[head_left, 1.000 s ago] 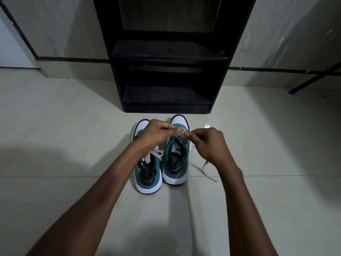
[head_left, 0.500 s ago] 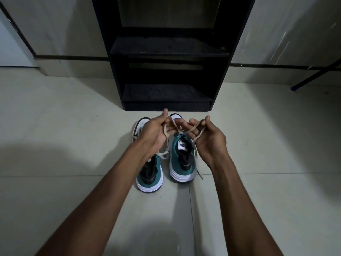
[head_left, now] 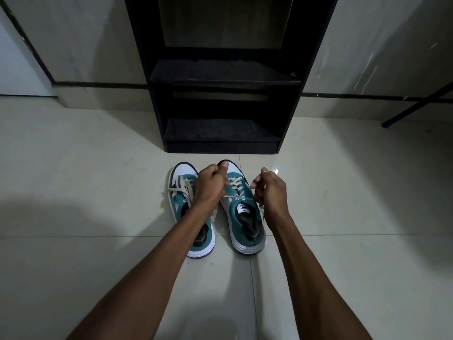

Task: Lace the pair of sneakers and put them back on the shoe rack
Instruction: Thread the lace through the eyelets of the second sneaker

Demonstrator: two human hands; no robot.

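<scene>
Both hands are closed up in fists on the lace ends of the right-hand sneaker, pulling them out to either side. Starting at the left, the left sneaker (head_left: 190,212) sits on the pale tiled floor (head_left: 73,192), teal with a white toe and sole, its off-white laces already crossed up the front with loose ends flopping over the side. The left hand (head_left: 212,185) is just over its inner edge, fingers curled tight around one end of the lace (head_left: 236,197), thumb pointing up toward the toe. Next is the right sneaker (head_left: 245,217), just beside the first one, toes pointing at the rack, a white tongue label showing and the lace stretched flat across the top eyelets between the two fists. The right hand (head_left: 270,190) is at that shoe's outer side, closed on the other lace end, with a bit of it trailing down past the wrist. Straight ahead past the toes stands the black shoe rack (head_left: 223,77) against the wall, near the sneakers but not touching them. Far right, a dark pole with a blue tip (head_left: 411,106) leans down to the floor.
</scene>
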